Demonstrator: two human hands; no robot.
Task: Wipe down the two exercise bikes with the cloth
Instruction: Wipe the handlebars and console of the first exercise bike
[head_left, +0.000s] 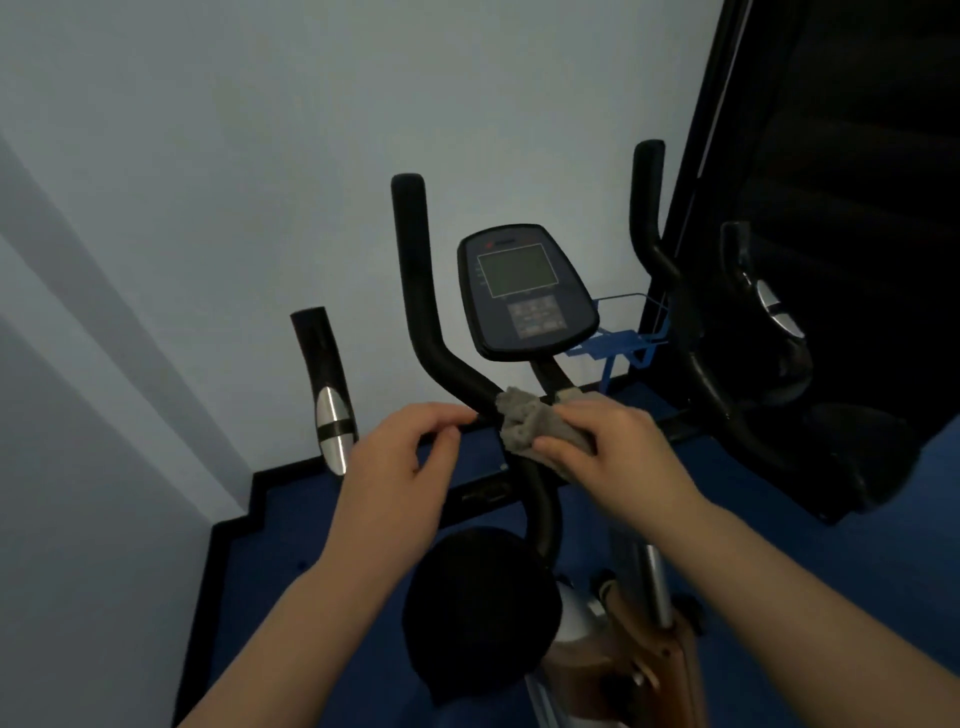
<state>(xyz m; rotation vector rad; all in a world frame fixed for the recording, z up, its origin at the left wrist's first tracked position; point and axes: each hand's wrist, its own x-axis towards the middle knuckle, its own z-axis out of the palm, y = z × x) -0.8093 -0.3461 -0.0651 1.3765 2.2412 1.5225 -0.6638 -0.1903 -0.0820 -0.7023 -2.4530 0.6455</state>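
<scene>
My right hand (608, 447) grips the grey cloth (524, 421), bunched around the centre of the handlebar (441, 358) where it meets the post below the console (524, 291). My left hand (405, 467) curls round the bar just beside the cloth, fingers hooked over it to steady the exercise bike (540, 514). The saddle (478, 613) sits directly beneath my forearms.

The cloth is wadded rather than spread, so I judge it may skim the top of the bar and miss the underside unless I wrap it fully. My left fingers sit so close that a sideways stroke could run the cloth into them. The console hangs right above, and a careless upward swipe might press its buttons. The blue wire bottle holder (618, 332) to the right could snag a loose corner. A second set of handles (649, 208) stands against the dark panel, probably the other bike, and I judge it untouched so far.
</scene>
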